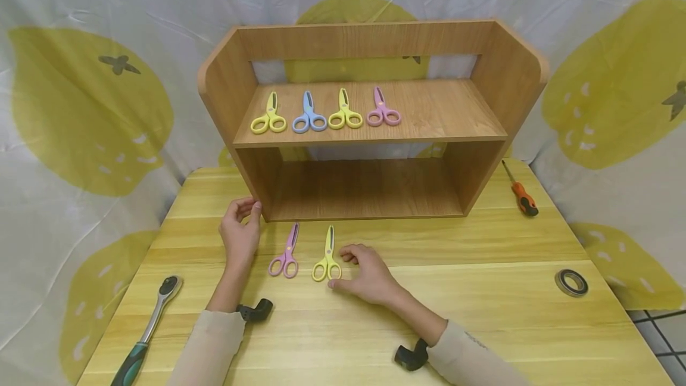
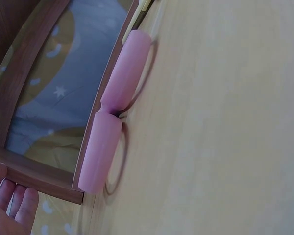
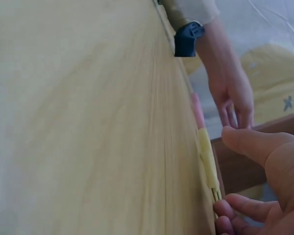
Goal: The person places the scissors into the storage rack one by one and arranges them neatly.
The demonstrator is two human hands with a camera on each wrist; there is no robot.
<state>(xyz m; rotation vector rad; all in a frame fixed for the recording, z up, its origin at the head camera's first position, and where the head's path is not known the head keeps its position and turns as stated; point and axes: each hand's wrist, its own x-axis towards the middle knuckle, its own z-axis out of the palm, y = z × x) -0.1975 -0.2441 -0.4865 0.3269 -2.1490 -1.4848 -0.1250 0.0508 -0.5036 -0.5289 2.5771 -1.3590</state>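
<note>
Wooden counter point(image 1: 482, 290), shelf point(image 1: 429, 113), lemon-print backdrop point(image 1: 80, 106).
Six scissors: four shelved, two by my relaxed, unclenched hands; left hand point(image 1: 239, 232) touches the shelf, right hand point(image 1: 367, 276) the yellow scissors point(image 1: 327, 248).

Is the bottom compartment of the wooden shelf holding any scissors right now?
No. The lower compartment of the wooden shelf holds nothing, while four scissors lie on the upper board and two more on the table.

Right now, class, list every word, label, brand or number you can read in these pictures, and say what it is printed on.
None can be read. The scissors, shelf, ratchet wrench, screwdriver and tape roll show no legible text; the backdrop cloth carries only lemon shapes.
</note>
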